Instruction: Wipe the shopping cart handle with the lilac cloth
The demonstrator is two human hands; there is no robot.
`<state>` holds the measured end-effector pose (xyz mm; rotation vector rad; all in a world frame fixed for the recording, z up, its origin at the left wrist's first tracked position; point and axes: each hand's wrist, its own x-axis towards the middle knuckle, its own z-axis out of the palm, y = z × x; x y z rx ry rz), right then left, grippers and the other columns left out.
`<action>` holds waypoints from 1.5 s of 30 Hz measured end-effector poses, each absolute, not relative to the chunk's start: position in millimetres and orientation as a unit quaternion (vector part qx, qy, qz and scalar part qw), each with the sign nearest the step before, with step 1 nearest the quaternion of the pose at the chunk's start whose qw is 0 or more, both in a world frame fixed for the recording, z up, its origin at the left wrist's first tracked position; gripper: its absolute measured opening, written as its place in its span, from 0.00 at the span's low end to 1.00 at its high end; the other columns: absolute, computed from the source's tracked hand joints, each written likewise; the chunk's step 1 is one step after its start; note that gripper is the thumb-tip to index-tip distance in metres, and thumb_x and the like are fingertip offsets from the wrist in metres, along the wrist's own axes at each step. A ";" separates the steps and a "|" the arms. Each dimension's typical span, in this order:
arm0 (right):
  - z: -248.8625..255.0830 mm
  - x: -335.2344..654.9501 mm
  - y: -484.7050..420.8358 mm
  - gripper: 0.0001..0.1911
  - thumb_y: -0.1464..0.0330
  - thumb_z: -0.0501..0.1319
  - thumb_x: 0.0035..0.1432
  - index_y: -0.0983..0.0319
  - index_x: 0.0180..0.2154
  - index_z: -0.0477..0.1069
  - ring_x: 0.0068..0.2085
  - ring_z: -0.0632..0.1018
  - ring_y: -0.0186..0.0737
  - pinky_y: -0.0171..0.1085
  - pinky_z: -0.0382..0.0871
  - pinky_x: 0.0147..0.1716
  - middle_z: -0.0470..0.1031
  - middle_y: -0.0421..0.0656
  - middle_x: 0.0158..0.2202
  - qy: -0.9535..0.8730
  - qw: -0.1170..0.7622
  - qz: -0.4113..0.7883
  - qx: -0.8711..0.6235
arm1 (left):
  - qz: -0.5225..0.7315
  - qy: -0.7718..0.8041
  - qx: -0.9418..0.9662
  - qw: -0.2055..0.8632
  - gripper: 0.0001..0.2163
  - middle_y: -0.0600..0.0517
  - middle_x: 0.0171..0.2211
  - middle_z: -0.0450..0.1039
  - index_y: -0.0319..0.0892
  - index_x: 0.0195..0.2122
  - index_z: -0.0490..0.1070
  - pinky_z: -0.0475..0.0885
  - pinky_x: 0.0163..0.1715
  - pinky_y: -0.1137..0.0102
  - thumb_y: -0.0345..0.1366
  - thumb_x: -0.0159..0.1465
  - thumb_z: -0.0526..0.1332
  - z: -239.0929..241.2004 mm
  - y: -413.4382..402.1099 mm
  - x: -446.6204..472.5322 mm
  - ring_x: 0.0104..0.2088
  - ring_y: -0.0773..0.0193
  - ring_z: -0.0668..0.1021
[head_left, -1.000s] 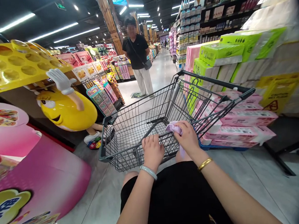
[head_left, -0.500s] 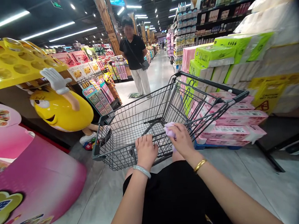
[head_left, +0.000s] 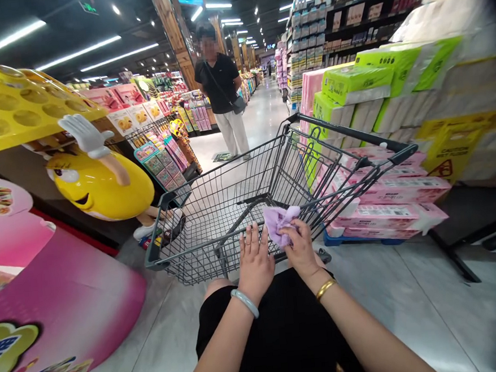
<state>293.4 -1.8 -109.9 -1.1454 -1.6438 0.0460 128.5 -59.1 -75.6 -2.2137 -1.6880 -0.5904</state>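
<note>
A dark grey wire shopping cart (head_left: 198, 198) stands sideways in front of me, its handle (head_left: 355, 136) off to the right. With bunched fingers my right hand (head_left: 300, 249) grips a crumpled lilac cloth (head_left: 279, 223) at the cart's near rim. Just left of it, my left hand (head_left: 256, 259) lies with fingers stretched out over the near side of the cart, holding nothing. Whether its palm touches the wire is hidden. A pale bangle circles the left wrist and a gold one the right.
Beyond the cart a person (head_left: 219, 86) in a black top stands in the aisle. To the left are a yellow candy figure (head_left: 103, 185) and a pink display stand (head_left: 77, 294). Stacked green packs (head_left: 357, 82) and pink packs (head_left: 386, 213) rise at the right, near a yellow wet-floor sign (head_left: 449, 152).
My left hand has let go of the cart rim, spread its fingers and moved right, towards the cloth. The right hand has shifted slightly down, and more of the cloth shows.
</note>
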 end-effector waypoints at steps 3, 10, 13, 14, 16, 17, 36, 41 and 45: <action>-119.2 317.1 15.1 0.14 0.74 0.57 0.55 0.57 0.44 0.69 0.54 0.70 0.54 0.57 0.69 0.57 0.63 0.51 0.52 -0.613 0.586 0.013 -0.529 | -0.204 -0.574 -0.779 0.145 0.36 0.39 0.74 0.41 0.41 0.74 0.42 0.53 0.70 0.45 0.30 0.66 0.57 -78.8 -60.9 127.5 0.74 0.46 0.46; -140.5 292.8 18.5 0.19 0.72 0.58 0.54 0.59 0.49 0.64 0.55 0.70 0.55 0.55 0.68 0.57 0.63 0.53 0.53 -0.564 0.605 0.092 -0.554 | -0.208 -0.554 -0.796 0.129 0.34 0.40 0.71 0.53 0.40 0.73 0.48 0.60 0.68 0.48 0.27 0.66 0.56 -101.1 -59.9 130.1 0.73 0.47 0.51; -147.8 293.9 18.3 0.17 0.75 0.56 0.50 0.57 0.43 0.65 0.53 0.72 0.51 0.51 0.70 0.55 0.65 0.49 0.50 -0.598 0.582 0.134 -0.535 | -0.201 -0.562 -0.792 0.131 0.34 0.39 0.72 0.52 0.40 0.72 0.49 0.58 0.68 0.45 0.27 0.65 0.58 -108.2 -56.4 134.1 0.73 0.44 0.50; -148.7 297.3 19.3 0.16 0.75 0.57 0.49 0.56 0.41 0.65 0.52 0.72 0.50 0.51 0.70 0.54 0.66 0.48 0.49 -0.591 0.589 0.135 -0.534 | -0.198 -0.564 -0.791 0.131 0.35 0.39 0.72 0.51 0.40 0.72 0.48 0.57 0.69 0.45 0.27 0.65 0.57 -109.7 -55.1 134.7 0.73 0.44 0.50; -149.2 299.8 19.5 0.15 0.74 0.58 0.50 0.56 0.41 0.64 0.52 0.72 0.50 0.52 0.69 0.54 0.67 0.47 0.47 -0.565 0.609 0.126 -0.542 | -0.193 -0.567 -0.790 0.130 0.35 0.39 0.72 0.50 0.41 0.73 0.46 0.56 0.69 0.45 0.27 0.65 0.57 -113.4 -52.4 135.0 0.73 0.44 0.50; -149.3 297.0 18.1 0.15 0.73 0.59 0.51 0.56 0.42 0.64 0.52 0.71 0.51 0.52 0.69 0.54 0.67 0.48 0.47 -0.558 0.612 0.124 -0.546 | -0.192 -0.567 -0.790 0.130 0.35 0.38 0.72 0.49 0.41 0.73 0.45 0.55 0.69 0.45 0.27 0.66 0.57 -116.1 -51.2 134.8 0.73 0.44 0.49; -149.7 229.3 -11.0 0.14 0.77 0.57 0.52 0.59 0.41 0.70 0.47 0.71 0.47 0.49 0.72 0.48 0.63 0.47 0.44 -0.661 0.561 0.156 -0.473 | -0.255 -0.628 -0.680 0.280 0.39 0.38 0.75 0.36 0.41 0.74 0.42 0.45 0.70 0.41 0.36 0.66 0.62 -83.7 -66.7 74.0 0.73 0.38 0.46; -137.1 212.1 -11.2 0.14 0.79 0.58 0.54 0.58 0.38 0.75 0.45 0.69 0.45 0.45 0.71 0.46 0.64 0.46 0.43 -0.725 0.547 0.087 -0.409 | -0.263 -0.671 -0.641 0.264 0.38 0.36 0.74 0.42 0.41 0.72 0.50 0.41 0.69 0.37 0.46 0.66 0.64 -61.5 -66.0 38.2 0.73 0.36 0.46; -150.5 197.7 -14.0 0.14 0.79 0.57 0.56 0.59 0.36 0.77 0.42 0.67 0.45 0.43 0.71 0.42 0.65 0.47 0.40 -0.768 0.493 0.046 -0.406 | -0.220 -0.690 -0.643 0.250 0.33 0.35 0.70 0.54 0.40 0.67 0.62 0.40 0.68 0.37 0.51 0.65 0.63 -51.1 -63.1 11.9 0.71 0.37 0.54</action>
